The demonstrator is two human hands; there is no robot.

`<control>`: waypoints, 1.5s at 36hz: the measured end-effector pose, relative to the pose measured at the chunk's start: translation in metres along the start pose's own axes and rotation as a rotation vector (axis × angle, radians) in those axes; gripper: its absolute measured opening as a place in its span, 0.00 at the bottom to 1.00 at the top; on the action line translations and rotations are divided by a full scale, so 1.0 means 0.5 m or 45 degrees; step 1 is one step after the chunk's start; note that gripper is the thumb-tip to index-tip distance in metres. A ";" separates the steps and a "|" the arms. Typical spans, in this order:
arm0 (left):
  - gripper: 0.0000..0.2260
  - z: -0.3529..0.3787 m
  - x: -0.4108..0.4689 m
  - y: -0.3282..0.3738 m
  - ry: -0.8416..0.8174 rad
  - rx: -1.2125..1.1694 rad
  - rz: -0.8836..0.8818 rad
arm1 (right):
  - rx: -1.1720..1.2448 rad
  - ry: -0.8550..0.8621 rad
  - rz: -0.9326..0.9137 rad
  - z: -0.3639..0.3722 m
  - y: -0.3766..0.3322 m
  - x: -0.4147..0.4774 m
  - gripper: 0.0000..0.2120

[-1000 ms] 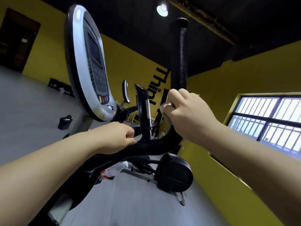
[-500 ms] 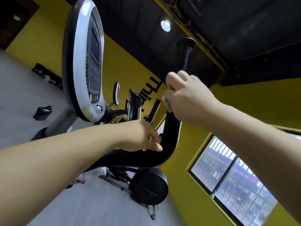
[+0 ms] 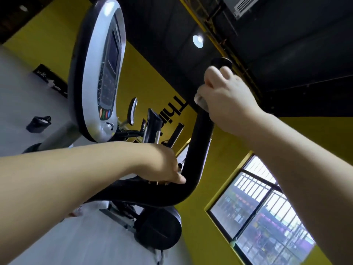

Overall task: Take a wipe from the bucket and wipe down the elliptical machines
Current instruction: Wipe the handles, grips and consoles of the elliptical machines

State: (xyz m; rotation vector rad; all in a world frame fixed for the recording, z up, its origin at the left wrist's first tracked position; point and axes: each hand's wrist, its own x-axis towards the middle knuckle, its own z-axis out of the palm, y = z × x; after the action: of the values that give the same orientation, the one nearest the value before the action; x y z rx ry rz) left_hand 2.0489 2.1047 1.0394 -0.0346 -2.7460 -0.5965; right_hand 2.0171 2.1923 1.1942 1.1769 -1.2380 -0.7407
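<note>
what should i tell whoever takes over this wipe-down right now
Right hand: grips the wipe wrapped around the black handle, near its top, just under the end cap.
Left hand: holds the handle's lower bend, steadying it.
Done: a wipe is out and on the machine, on the handle's upper grip.
Left: the rest of this handle down to the bend, the console, and the other machines. The frame does not show which surfaces have already been wiped.
</note>
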 end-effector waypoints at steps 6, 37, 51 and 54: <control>0.21 -0.009 -0.004 -0.009 0.110 -0.496 0.017 | 0.652 0.379 0.448 0.043 -0.018 -0.071 0.11; 0.24 -0.157 0.072 0.088 1.406 -0.089 -0.008 | 2.511 0.756 0.708 0.186 0.035 0.038 0.24; 0.12 -0.105 0.062 0.162 1.463 0.507 -0.419 | 3.046 0.511 0.300 0.248 -0.048 -0.010 0.15; 0.17 -0.089 0.065 0.168 1.493 0.545 -0.488 | 3.173 0.472 0.161 0.269 -0.084 -0.037 0.15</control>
State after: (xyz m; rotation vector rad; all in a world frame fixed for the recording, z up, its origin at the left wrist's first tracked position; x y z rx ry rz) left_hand 2.0401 2.1617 1.1216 0.7104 -1.6533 -0.0243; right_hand 1.8904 2.1619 1.1374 2.6719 -1.4658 1.8308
